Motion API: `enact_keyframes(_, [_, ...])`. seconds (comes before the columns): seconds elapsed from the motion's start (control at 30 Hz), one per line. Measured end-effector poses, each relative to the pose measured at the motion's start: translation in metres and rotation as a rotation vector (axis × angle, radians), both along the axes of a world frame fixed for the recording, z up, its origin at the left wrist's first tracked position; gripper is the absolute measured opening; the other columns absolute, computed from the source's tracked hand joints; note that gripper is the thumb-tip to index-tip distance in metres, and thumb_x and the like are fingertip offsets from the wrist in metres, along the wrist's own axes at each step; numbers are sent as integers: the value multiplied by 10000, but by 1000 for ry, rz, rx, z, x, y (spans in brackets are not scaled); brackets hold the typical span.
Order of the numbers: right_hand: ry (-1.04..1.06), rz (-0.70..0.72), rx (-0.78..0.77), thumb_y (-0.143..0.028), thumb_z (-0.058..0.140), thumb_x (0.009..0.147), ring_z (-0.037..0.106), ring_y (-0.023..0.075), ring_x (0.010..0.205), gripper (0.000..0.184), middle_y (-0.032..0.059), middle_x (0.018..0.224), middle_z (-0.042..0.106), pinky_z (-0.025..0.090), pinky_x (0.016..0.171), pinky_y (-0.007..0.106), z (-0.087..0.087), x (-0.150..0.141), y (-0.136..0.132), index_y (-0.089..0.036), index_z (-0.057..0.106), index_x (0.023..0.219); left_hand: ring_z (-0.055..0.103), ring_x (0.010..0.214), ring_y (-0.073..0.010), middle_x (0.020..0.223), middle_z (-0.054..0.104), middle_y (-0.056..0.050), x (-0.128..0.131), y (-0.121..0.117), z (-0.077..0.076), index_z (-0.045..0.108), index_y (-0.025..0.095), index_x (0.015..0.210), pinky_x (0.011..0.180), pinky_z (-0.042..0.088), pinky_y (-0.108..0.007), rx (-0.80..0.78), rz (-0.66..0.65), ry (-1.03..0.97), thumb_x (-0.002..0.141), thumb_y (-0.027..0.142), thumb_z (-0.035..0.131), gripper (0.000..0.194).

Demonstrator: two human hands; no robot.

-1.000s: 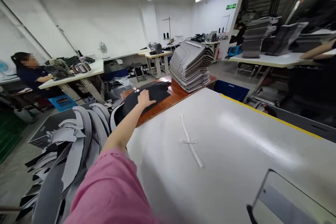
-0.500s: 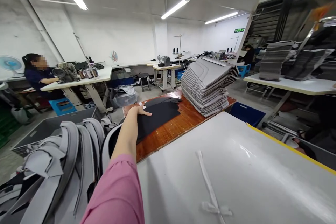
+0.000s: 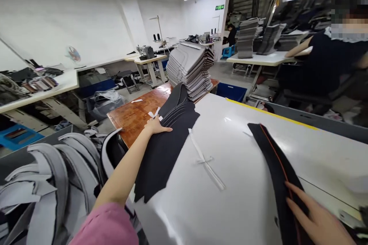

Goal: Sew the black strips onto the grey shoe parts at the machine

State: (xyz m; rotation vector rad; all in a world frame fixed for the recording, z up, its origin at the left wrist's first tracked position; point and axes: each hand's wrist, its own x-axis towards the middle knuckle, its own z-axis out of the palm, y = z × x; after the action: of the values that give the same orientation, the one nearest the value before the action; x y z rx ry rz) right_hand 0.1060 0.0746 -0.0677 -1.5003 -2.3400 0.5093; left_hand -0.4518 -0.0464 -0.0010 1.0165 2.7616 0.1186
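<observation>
White walls (image 3: pixel 74 19) rise behind a glossy white table (image 3: pixel 244 168), which meets a brown board (image 3: pixel 130 116) bearing a grey stack (image 3: pixel 188 65). Fanned black pieces (image 3: pixel 172 157), jagged at the ends and arced with pale lines, lie over the meeting of board and table. A curved black strip (image 3: pixel 276 160) with an orange line crosses the table's right side. The right hand (image 3: pixel 316 214) touches it, digits slightly apart; the left hand (image 3: pixel 155 125) splays its thumb over the pieces. Whether either pinches cannot be told.

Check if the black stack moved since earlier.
Yes: the black stack has moved from the brown board toward the tape, now mostly over the white table.
</observation>
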Motion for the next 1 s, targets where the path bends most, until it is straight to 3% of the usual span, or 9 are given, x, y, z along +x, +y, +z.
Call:
enact_keyframes(0.13, [-98,87,-178,-564,360,833,536,319,1209,707,182,1313,556,442,1022,476,14,-29,1,-56,500,1304,391,1306,-431,1426,384,-258,58,-43,0,171,148,1491,1015,385,-475,-2,-73,-26,411,891,608,1382])
enact_keyframes(0.3, [-107,201,-194,-590,259,904,523,315,1226,707,189,1333,537,435,1007,474,29,-40,-22,-61,493,1311,412,1296,-398,1400,407,-225,123,-83,-10,184,170,1497,1050,367,-440,58,-203,-89,428,855,650,1352])
enact_keyframes(0.43, [-69,224,-186,-590,247,920,615,318,1072,653,201,1171,633,495,867,437,27,-35,-26,-96,557,1212,424,1287,-395,1398,409,-204,138,-68,-3,158,224,1507,1044,376,-451,26,-261,-108,415,785,727,1353])
enact_keyframes(0.6, [-169,222,-131,-547,208,947,626,331,1027,623,233,1121,632,486,796,432,44,-42,-37,-77,545,1180,283,1350,-478,1499,253,-246,145,-28,39,155,224,1506,1054,311,-580,-187,-238,-53,400,640,834,1363])
enact_keyframes(0.67, [-275,272,-123,-535,211,957,654,325,927,562,179,1015,667,486,730,431,55,-34,-55,-133,578,1098,231,1369,-482,1523,214,-236,170,-16,55,218,204,1483,1057,277,-621,-139,-279,124,474,490,866,1233])
enact_keyframes(0.73, [-347,348,-92,-484,241,972,668,290,837,470,121,950,677,486,663,398,61,-20,-75,-183,597,1036,328,1343,-402,1475,333,-199,207,-7,60,325,176,1427,1070,311,-555,52,-399,282,663,357,773,904])
enact_keyframes(0.83, [-356,391,79,-325,312,974,660,245,857,334,97,1031,661,502,624,350,61,2,-86,-202,599,1093,512,1186,-289,1283,537,-152,264,-2,38,523,151,1244,1014,416,-436,256,-617,268,839,310,575,438])
enact_keyframes(0.93, [-311,444,335,-34,334,867,587,231,1102,429,110,1234,590,530,730,322,52,15,-70,-172,562,1203,479,1228,-287,1324,514,-157,308,-18,1,587,143,1137,1026,421,-426,250,-935,86,842,322,575,345])
enact_keyframes(1.0, [-298,483,462,76,309,772,471,241,1267,579,121,1351,514,524,808,327,42,17,-52,-155,529,1256,461,1255,-267,1368,482,-157,327,-52,-18,575,150,1160,1046,410,-411,244,-1071,-50,874,285,524,321])
